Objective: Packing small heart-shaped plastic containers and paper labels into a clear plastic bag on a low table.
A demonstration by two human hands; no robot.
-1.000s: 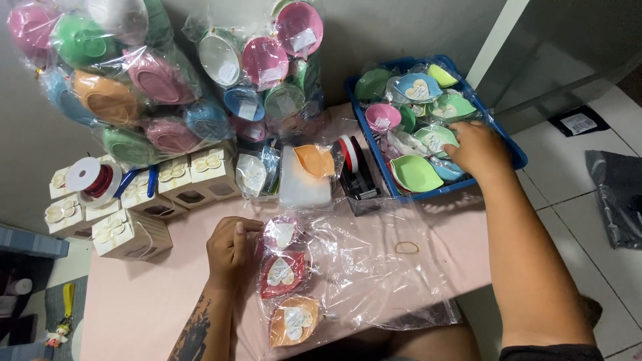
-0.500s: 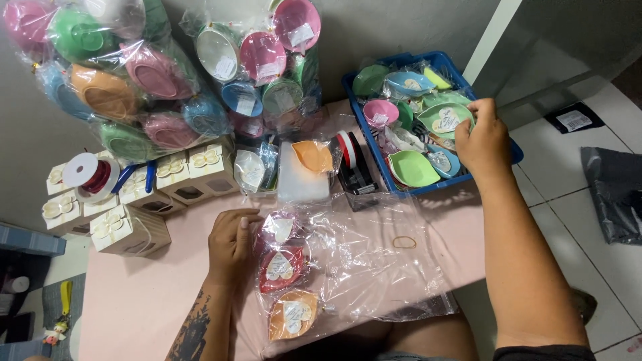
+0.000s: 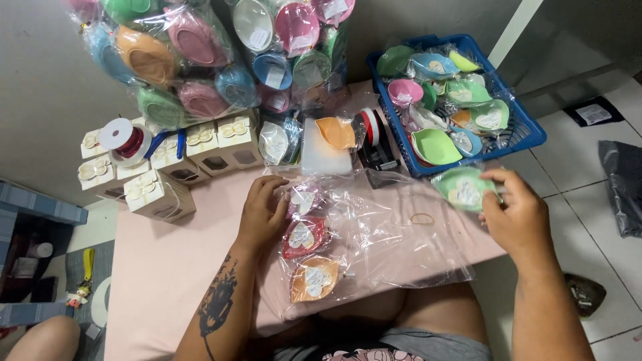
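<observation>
My right hand [image 3: 518, 214] holds a wrapped green leaf-shaped dish [image 3: 461, 189] just in front of the blue basket [image 3: 528, 130], which is full of wrapped coloured dishes. My left hand [image 3: 263, 212] rests on a clear plastic bag [image 3: 374, 241] lying on the pink table [image 3: 157, 267]. Inside the bag lie a pink dish [image 3: 302, 199], a red dish [image 3: 302, 237] and an orange dish [image 3: 314, 279] in a column beside that hand.
Big clear bags of coloured dishes [image 3: 194, 60] stand at the back. Small cream gift boxes [image 3: 160, 190], a red ribbon spool [image 3: 124, 140], a tape dispenser [image 3: 376, 144], a white block with an orange dish [image 3: 328, 144] and a rubber band [image 3: 422, 218] sit on the table.
My right hand lifted a green dish out of the blue basket and brought it toward me over the table's edge. My left hand stayed on the bag.
</observation>
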